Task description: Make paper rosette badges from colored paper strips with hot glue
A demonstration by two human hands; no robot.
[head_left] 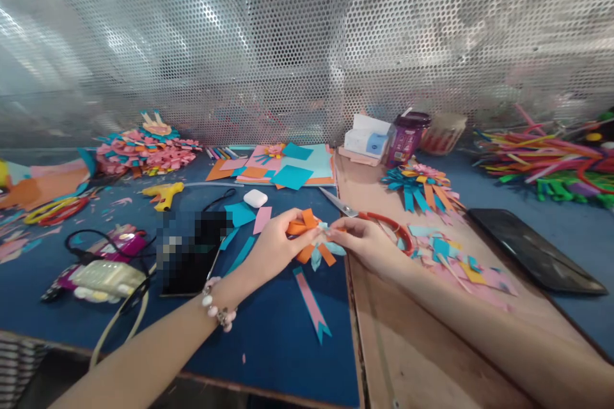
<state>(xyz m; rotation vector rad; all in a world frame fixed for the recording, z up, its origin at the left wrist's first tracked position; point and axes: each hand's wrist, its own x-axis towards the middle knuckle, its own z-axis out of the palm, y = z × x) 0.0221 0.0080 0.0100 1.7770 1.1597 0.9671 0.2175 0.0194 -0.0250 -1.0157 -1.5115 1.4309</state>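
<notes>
Both hands meet over the table around a paper flower (pixel 320 250) with orange and pale blue petals. My left hand (pixel 275 239) pinches its orange petals from the left. At its right side, the fingertips of my right hand (pixel 371 243) are pressed together on the flower's edge near a pale blue piece; exactly what they grip is partly hidden. Below the flower lies a pink and blue paper ribbon (pixel 313 307) with a notched end. Red-handled scissors (pixel 391 220) rest just behind my right hand, blades pointing away to the left.
A yellow glue gun (pixel 163 195), a phone (pixel 192 255) and a white earbud case (pixel 256 198) lie left. Coloured paper sheets (pixel 307 166) sit behind. Finished paper flowers (pixel 419 185), paper scraps (pixel 455 262), a purple cup (pixel 407 138) and a black case (pixel 532 249) are right. A perforated metal screen (pixel 288 45) stands behind.
</notes>
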